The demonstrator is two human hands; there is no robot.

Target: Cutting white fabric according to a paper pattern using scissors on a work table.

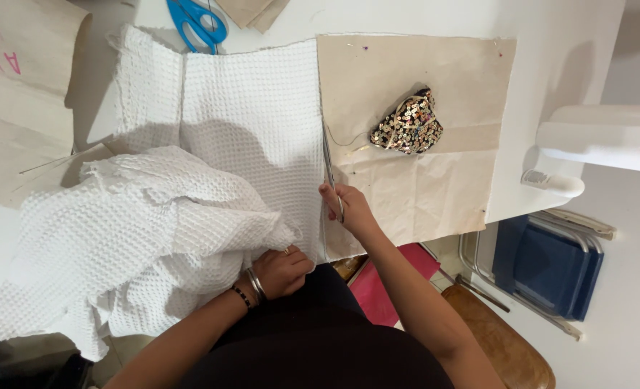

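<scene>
My right hand point(349, 210) grips metal scissors point(329, 164) whose blades run along the edge where white waffle-weave fabric point(251, 122) meets a beige paper pattern point(414, 79). My left hand point(282, 270), with bracelets at the wrist and a ring, is closed on a bunched fold of the same white fabric point(140, 238) near the table's front edge. A sequined pin cushion point(406, 124) rests on the beige paper, to the right of the blades.
Blue-handled scissors point(196, 21) lie at the table's far edge. More brown paper point(17, 86) covers the left side. A white sewing machine point(594, 140) stands at right. A blue folding chair point(550, 263) and a brown stool point(504, 346) are below right.
</scene>
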